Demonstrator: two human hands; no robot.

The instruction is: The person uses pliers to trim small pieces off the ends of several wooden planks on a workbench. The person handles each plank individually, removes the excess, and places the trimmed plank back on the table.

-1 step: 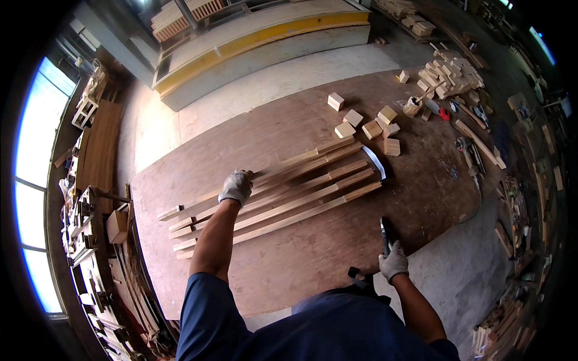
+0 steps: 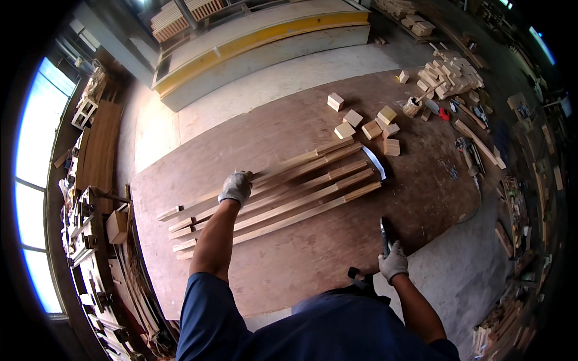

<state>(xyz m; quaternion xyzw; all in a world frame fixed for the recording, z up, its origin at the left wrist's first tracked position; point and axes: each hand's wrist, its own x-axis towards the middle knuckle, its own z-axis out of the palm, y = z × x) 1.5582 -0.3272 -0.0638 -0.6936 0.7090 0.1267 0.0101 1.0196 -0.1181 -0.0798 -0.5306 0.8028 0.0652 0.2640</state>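
Several long, pale wooden strips (image 2: 289, 215) lie side by side, slanting across the brown work table. My left hand (image 2: 236, 187), in a whitish glove, is closed on a wooden strip (image 2: 288, 163) at the far side of the row. Its fingertips are partly hidden. Off the near right end of the row, my gloved right hand (image 2: 394, 263) is closed round a slim tool (image 2: 385, 236) with a dark handle and a narrow, shiny blade pointing away from me. The tool's exact kind is not clear. It is held apart from the strips.
Loose wooden blocks (image 2: 373, 128) sit past the strips' right ends, beside a curved white piece (image 2: 374, 162). A heap of blocks (image 2: 450, 75), a brush-like bundle (image 2: 412, 107) and a power tool (image 2: 466, 151) lie farther right. A long yellow-edged bench (image 2: 265, 41) stands beyond the table (image 2: 283, 277).
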